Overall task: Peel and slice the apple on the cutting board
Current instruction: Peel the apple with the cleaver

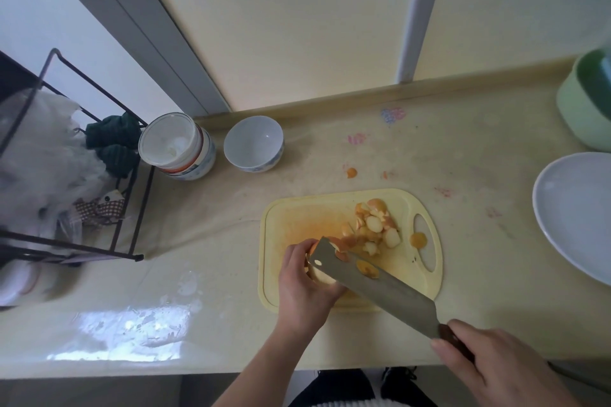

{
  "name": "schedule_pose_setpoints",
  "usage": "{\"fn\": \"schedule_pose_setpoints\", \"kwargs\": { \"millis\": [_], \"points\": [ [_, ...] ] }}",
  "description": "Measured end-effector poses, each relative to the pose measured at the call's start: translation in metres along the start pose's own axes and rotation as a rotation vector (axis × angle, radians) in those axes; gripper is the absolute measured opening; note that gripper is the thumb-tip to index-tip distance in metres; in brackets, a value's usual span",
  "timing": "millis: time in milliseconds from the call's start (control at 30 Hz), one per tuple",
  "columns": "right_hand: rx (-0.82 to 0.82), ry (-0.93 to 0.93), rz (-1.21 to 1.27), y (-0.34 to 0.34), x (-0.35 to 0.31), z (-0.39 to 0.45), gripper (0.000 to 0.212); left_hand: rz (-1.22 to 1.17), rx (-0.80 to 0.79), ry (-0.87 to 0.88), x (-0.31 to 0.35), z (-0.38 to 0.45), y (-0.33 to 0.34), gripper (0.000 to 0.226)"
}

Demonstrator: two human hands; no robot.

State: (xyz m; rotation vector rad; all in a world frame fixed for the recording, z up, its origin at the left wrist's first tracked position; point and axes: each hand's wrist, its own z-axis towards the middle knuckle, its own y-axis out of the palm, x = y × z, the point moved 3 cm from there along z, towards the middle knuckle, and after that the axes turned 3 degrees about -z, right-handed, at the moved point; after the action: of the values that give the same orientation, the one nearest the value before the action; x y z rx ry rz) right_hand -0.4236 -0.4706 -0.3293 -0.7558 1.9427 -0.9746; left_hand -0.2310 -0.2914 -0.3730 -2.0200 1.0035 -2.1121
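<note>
On the cutting board (291,218) your left hand (305,277) grips the remaining apple (319,274); your right hand (489,363) grasps the cleaver (373,284). You're mid-slicing; next, lower the blade clear of your fingertips.

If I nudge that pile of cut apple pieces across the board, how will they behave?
The cut apple pieces look small and loosely heaped, so they would probably scatter rather than slide together. Their pale, moist-looking faces suggest they may be slippery and stick to things; one slice already clings to the knife. The cutting board looks smooth, so resistance is likely slight.
</note>
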Motion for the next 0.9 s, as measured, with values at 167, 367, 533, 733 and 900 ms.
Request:
{"fn": "schedule_pose_setpoints", "kwargs": {
  "millis": [167,367,533,733,900],
  "points": [
    [0.033,0.08,0.113,0.01,0.013,0.016,0.074,0.004,-0.174,-0.002,0.001,-0.011,0.01,0.068],
    [0.01,0.054,0.127,-0.006,0.014,0.004,0.07,-0.142,-0.108,-0.178,0.0,-0.005,-0.004,0.063],
    [0.033,-0.052,-0.046,-0.013,-0.003,-0.015,0.068,-0.196,-0.105,-0.176,0.009,-0.002,-0.009,0.057],
    [-0.038,-0.046,-0.103,-0.013,-0.006,-0.016,0.088,-0.149,-0.089,-0.161,0.01,-0.004,-0.006,0.06],
    [-0.063,-0.067,-0.108,-0.015,-0.007,-0.014,0.087,-0.145,-0.089,-0.161,0.007,-0.005,-0.006,0.058]
  ]
}}
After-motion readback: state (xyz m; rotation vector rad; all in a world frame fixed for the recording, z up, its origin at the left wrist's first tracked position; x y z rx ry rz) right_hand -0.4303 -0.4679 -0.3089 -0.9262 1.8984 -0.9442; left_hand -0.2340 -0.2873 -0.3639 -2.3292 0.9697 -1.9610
